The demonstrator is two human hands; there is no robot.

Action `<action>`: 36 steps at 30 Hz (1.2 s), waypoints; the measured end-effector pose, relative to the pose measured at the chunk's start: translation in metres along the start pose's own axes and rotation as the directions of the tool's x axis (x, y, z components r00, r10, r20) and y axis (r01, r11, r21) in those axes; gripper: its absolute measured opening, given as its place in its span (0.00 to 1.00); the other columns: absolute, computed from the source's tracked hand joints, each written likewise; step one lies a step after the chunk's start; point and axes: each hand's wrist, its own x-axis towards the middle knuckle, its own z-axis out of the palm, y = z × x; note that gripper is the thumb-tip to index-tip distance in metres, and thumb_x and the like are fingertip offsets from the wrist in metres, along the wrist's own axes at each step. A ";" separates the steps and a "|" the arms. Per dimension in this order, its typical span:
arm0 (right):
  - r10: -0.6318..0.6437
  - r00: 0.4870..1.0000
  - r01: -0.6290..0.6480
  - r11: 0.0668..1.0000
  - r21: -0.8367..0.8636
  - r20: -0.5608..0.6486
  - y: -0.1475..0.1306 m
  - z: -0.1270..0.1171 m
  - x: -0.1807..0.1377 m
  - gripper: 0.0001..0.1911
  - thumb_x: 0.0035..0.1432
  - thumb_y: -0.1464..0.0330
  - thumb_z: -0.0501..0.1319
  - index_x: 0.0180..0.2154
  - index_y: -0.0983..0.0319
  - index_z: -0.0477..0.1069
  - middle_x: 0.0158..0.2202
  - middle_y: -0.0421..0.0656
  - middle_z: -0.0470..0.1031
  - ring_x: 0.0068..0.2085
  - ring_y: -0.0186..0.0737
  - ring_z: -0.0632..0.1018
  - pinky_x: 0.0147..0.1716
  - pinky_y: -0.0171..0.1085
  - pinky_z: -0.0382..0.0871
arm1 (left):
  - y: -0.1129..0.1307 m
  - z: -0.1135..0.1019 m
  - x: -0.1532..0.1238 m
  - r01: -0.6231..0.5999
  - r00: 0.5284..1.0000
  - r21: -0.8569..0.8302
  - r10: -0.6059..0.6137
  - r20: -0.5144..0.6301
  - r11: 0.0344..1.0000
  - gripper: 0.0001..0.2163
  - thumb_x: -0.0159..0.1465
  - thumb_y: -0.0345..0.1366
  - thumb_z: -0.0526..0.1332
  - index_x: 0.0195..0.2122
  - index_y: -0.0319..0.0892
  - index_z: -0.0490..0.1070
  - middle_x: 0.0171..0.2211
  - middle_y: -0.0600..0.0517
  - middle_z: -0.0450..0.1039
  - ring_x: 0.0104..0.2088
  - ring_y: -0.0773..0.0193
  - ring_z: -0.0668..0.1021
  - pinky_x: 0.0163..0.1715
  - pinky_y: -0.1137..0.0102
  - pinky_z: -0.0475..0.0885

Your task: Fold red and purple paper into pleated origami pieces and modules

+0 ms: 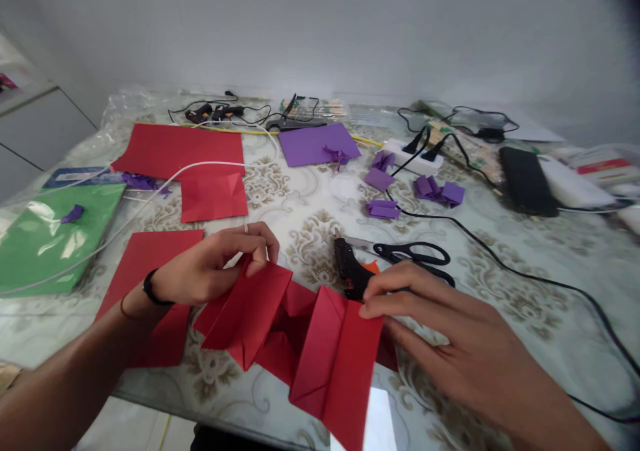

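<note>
A folded red paper piece with several creased flaps lies at the table's near edge. My left hand, with a ring and a black wristband, pinches the upper edge of its left flap. My right hand presses its fingertips on the top edge of the right flap, fingers close together. A black glue gun lies just behind the paper, touching my right fingers. Black-handled scissors rest beyond it.
Red sheets and a smaller creased red square lie at the back left, with a green paper pack at the left. A purple sheet and folded purple bits sit mid-table. A black cable crosses the right side, and a phone lies beyond it.
</note>
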 end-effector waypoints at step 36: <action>-0.020 0.986 0.015 0.999 0.028 0.167 0.012 0.016 -0.002 0.10 0.68 0.72 0.61 0.49 0.59 0.77 0.47 0.49 0.79 0.46 0.44 0.81 0.46 0.44 0.79 | -0.011 0.000 -0.002 -0.080 0.976 0.169 0.043 0.213 0.982 0.10 0.67 0.23 0.58 0.46 0.42 0.71 0.50 0.44 0.74 0.50 0.57 0.77 0.53 0.62 0.71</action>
